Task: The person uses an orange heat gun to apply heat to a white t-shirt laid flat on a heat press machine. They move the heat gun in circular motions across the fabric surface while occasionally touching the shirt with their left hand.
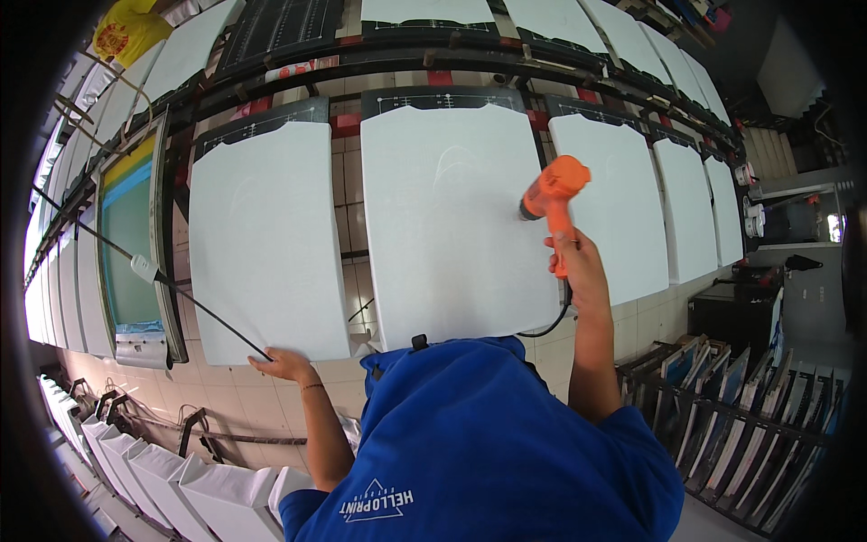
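From where I stand, the heat gun (562,181), bright orange, is right of centre in the frame, above the right part of the middle board (442,217); the right hand (585,271) is clamped on its grip, fingers wrapped round, and the nozzle points leftward and down at the white cloth (433,271); the left hand (287,363) is at lower left, by the near edge of the left board (262,235), where a black cord (217,314) runs down to it; I cannot tell whether its fingers close on that cord; a pale connector (144,268) sits along the cord, in front of a screen (134,230) with teal mesh; the wearer's blue shirt (488,434) fills the lower middle; upright frames (722,379) crowd the lower right; a yellow shirt (133,32) shows at upper left.
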Available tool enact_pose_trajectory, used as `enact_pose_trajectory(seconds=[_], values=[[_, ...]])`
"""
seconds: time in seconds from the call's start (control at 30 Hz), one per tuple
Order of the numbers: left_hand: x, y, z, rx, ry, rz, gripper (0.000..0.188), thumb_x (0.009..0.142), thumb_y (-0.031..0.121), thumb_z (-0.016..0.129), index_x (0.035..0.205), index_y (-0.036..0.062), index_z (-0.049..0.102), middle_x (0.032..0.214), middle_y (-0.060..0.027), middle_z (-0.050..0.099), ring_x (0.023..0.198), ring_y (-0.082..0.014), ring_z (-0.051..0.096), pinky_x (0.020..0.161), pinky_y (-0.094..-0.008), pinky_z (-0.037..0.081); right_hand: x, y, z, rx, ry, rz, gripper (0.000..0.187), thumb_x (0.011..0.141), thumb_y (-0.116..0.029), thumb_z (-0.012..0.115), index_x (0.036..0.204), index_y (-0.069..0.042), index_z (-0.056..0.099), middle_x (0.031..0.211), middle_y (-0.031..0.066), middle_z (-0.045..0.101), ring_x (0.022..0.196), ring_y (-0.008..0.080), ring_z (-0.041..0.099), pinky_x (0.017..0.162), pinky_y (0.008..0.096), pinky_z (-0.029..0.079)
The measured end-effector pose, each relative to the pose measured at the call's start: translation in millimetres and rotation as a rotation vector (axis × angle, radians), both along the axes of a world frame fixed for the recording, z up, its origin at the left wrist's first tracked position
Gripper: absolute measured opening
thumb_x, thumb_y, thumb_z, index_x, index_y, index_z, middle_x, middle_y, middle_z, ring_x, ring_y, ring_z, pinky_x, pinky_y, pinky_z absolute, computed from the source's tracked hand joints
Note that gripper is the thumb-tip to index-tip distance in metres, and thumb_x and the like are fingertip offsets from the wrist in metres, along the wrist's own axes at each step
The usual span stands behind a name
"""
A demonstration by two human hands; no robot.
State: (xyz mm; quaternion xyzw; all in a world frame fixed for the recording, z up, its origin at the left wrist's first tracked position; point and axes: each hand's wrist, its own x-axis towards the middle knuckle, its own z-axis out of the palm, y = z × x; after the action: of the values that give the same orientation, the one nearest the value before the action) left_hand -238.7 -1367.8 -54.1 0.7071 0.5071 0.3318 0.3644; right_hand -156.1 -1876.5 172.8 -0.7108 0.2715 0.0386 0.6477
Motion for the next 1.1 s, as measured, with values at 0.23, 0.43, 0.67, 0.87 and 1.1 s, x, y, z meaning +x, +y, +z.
enact_pose_trajectory(seconds=[0.23,0.43,0.67,0.87,1.1], values=[[4,-6,11,-0.033,-0.03,0.021,0.055,0.1,0.013,0.043,0.148,-0.0065,0.025,0.153,-0.0282,0.027,0.141,-0.0401,0.031,0.117,-0.0434,0.029,1,37,-2,0.141,-0.002,0.111,0.044,0.097,-0.031,0.062,0.125,0.002,0.055,0.096,0.0071,0.063,0.064,0.008,0.056,0.053,0.0221,0.047],[3,1,1,0.006,0.026,0.005,0.056,0.1,0.015,0.043,0.148,-0.0075,0.025,0.153,-0.0277,0.027,0.142,-0.0396,0.03,0.119,-0.0433,0.027,12,113,3,0.3,0.039,0.457,0.048,0.099,-0.028,0.058,0.132,0.005,0.051,0.103,0.0084,0.064,0.068,0.0072,0.053,0.061,0.0246,0.049],[1,-1,2,0.065,0.04,-0.028,0.055,0.1,0.015,0.042,0.147,-0.0085,0.026,0.154,-0.0272,0.027,0.143,-0.0388,0.028,0.12,-0.0432,0.025,-2,67,-3,0.232,0.024,0.298,0.047,0.096,-0.03,0.061,0.128,0.004,0.053,0.1,0.0075,0.064,0.066,0.0066,0.053,0.056,0.0222,0.046],[0,-1,0,0.043,0.031,-0.012,0.055,0.1,0.015,0.043,0.147,-0.0086,0.026,0.153,-0.027,0.028,0.143,-0.039,0.029,0.12,-0.0436,0.025,-22,-11,-2,0.051,0.012,0.018,0.049,0.095,-0.034,0.063,0.126,0.004,0.054,0.099,0.0077,0.063,0.063,0.0069,0.054,0.051,0.0215,0.044],[4,-8,12,-0.004,-0.009,-0.011,0.056,0.1,0.016,0.043,0.147,-0.0085,0.025,0.153,-0.0271,0.028,0.143,-0.0384,0.029,0.12,-0.0434,0.025,-18,38,4,0.138,0.022,0.124,0.045,0.097,-0.032,0.062,0.125,0.003,0.055,0.098,0.0066,0.065,0.067,0.0067,0.055,0.055,0.0224,0.047]])
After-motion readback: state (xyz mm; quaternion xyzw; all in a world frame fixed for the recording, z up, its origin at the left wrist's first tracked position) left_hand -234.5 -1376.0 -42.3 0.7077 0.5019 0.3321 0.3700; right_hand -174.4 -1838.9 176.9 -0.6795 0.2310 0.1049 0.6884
